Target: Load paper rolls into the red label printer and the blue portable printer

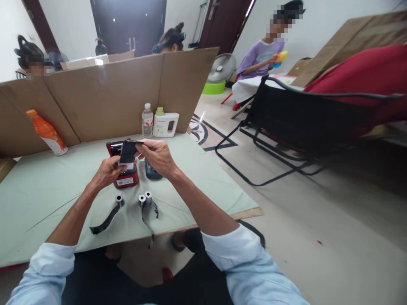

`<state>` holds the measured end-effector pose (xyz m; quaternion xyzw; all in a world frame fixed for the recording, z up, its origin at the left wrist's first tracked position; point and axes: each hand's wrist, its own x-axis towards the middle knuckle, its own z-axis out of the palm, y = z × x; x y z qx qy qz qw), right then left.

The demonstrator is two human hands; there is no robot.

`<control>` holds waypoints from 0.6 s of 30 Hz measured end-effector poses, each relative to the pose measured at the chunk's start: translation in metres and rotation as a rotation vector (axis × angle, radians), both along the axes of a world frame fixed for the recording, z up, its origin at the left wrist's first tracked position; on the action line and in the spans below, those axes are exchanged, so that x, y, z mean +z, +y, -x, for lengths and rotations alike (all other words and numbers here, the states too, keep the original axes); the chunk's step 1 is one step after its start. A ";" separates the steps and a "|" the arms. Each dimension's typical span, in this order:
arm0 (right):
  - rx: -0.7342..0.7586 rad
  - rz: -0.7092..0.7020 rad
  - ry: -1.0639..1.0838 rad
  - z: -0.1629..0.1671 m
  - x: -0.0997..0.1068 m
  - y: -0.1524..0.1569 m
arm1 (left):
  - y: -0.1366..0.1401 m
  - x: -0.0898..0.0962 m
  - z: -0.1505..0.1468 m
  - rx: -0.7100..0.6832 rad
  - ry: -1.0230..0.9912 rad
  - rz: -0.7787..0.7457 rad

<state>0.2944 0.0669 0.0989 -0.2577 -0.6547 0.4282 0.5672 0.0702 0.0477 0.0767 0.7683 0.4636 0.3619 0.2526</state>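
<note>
Both of my hands hold a black paper strip (pixel 128 152), raised over the table's far half. My left hand (pixel 110 170) pinches its lower left part, where a white edge shows near the thumb. My right hand (pixel 157 156) grips its upper right corner with fingers closed. Behind and below the strip stands a red and black device (pixel 125 181), like a small receipt printer, partly hidden. A dark blue handheld device (pixel 153 170) lies half under my right hand. Nearer me are a small paper roll (pixel 119 199) with a dark tail and two more paper rolls (pixel 145 197) side by side.
A cardboard screen (pixel 108 95) borders the table's far side. Before it stand an orange bottle (pixel 47 132), a clear water bottle (pixel 147 120) and a white jug (pixel 163 125). Right of the table (pixel 190 182) are a black folding chair (pixel 282 118), a fan (pixel 221 67) and a seated person.
</note>
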 end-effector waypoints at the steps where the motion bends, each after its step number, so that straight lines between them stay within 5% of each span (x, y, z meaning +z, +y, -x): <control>1: -0.028 0.012 0.003 -0.013 -0.002 -0.010 | -0.004 0.004 -0.007 -0.009 0.038 -0.026; 5: -0.195 0.071 -0.077 -0.072 -0.023 -0.060 | -0.019 0.008 -0.045 -0.145 0.179 -0.081; 9: -0.263 0.149 -0.251 -0.118 -0.056 -0.106 | -0.027 -0.009 -0.087 -0.313 0.325 -0.086; 18: -0.114 0.413 -0.439 -0.139 -0.104 -0.160 | -0.032 -0.039 -0.118 -0.450 0.849 -0.138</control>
